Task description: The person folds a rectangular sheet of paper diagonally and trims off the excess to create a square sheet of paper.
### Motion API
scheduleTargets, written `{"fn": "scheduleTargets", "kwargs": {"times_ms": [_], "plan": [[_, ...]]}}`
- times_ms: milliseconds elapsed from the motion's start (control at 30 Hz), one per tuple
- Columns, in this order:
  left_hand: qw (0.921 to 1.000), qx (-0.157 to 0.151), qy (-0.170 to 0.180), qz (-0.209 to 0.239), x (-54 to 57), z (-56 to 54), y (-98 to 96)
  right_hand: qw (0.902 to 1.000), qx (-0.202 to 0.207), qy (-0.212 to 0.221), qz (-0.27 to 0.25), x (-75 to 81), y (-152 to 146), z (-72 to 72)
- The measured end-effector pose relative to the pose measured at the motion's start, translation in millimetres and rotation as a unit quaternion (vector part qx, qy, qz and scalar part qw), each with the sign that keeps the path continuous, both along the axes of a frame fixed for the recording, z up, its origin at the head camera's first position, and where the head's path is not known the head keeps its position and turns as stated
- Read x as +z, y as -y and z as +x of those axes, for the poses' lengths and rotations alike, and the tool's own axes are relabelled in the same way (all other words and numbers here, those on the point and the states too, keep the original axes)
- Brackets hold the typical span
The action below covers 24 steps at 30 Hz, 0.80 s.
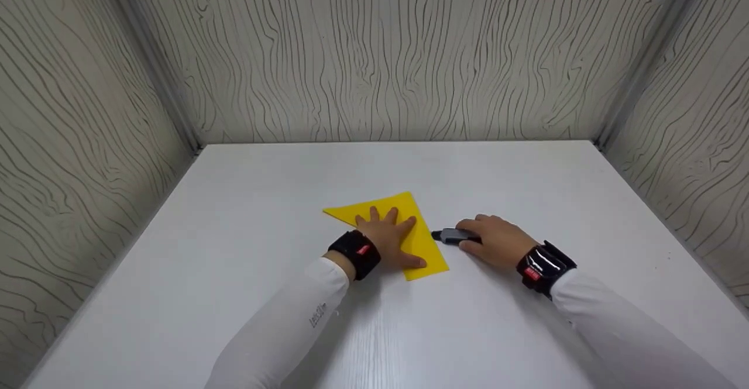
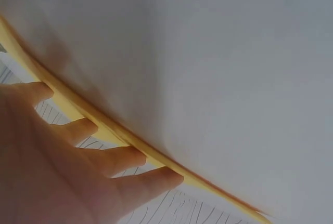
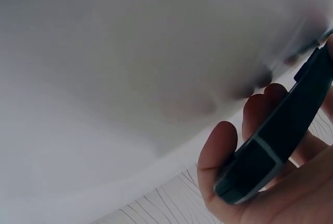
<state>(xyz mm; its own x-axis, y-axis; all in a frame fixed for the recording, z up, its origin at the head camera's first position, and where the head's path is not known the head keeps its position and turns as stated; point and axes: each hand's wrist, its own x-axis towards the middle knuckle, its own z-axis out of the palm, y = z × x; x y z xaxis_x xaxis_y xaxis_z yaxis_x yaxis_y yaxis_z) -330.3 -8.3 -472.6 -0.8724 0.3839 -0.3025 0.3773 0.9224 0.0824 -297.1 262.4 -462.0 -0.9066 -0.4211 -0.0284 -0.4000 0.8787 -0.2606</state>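
Observation:
A yellow sheet (image 1: 424, 243) with pointed corners lies on the white table. My left hand (image 1: 386, 237) rests on it with fingers spread, the thumb toward its lower right corner. In the left wrist view the fingertips (image 2: 169, 177) touch the yellow sheet (image 2: 112, 125), seen edge-on. Just right of the sheet, my right hand (image 1: 494, 240) grips what looks like a grey and black utility knife (image 1: 453, 236), its dark front end right at the sheet's right edge. The right wrist view shows the knife's dark handle (image 3: 265, 151) lying across curled fingers; its tip is blurred.
The white table (image 1: 263, 190) extends around both hands. Behind it rises a back wall (image 1: 374, 55) with a wood-grain pattern, and similar panels stand at left and right. Both wrists wear black bands.

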Motion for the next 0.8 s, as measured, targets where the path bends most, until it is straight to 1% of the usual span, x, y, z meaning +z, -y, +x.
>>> {"fn": "scheduleTargets", "kwargs": {"times_ms": [300,367,433,533,633,700,800], "plan": [[0.9999,0.005,-0.007,0.006,-9.6,-4.9,-0.6,0.9998,-0.014,0.010,0.010,1.5,-0.7,-2.7],[0.9999,0.006,-0.008,0.006,-10.3,-4.7,-0.4,0.9998,-0.015,0.010,0.009,2.0,0.3,-2.7],[0.9999,0.006,-0.006,0.006,-8.1,-2.8,0.2,0.9998,-0.013,0.010,0.007,2.9,2.5,-2.4],[0.9999,0.006,-0.003,0.012,1.3,3.8,1.5,0.9999,-0.013,0.009,0.004,3.9,5.0,-2.2],[0.9999,0.001,0.001,0.014,7.6,7.4,2.3,0.9999,-0.012,0.007,0.002,2.4,4.5,-2.4],[0.9999,-0.006,-0.001,0.015,8.4,7.7,2.8,0.9999,-0.014,0.006,0.002,1.3,3.7,-1.4],[0.9998,-0.015,-0.007,0.012,5.9,5.7,3.7,0.9998,-0.015,0.009,0.001,0.6,2.4,1.5]]}}
